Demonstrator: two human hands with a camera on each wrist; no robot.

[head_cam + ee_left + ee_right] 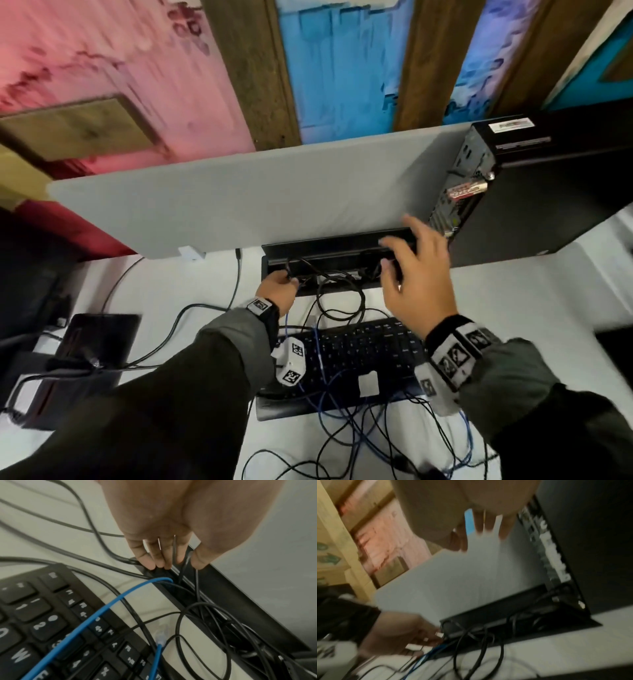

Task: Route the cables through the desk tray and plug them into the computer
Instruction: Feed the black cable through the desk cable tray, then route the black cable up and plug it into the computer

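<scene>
A black desk tray (342,247) lies open at the back of the white desk, with several black cables (340,301) looping out of it. My left hand (286,279) is at the tray's left end and pinches black cables (187,559) between thumb and fingers (150,559). A blue cable (102,613) dips into the tray (257,615) just below that hand, and its clear plug (161,639) lies by the keyboard. My right hand (400,253) hovers over the tray's right end, fingers (488,526) spread, holding nothing. The black computer tower (534,192) stands right of it, rear ports (547,547) facing the tray.
A grey divider panel (239,198) rises behind the tray. A black keyboard (363,356) lies in front, crossed by blue and black cables. More cables tangle near the desk's front edge (376,442). Dark devices (92,346) sit at the left.
</scene>
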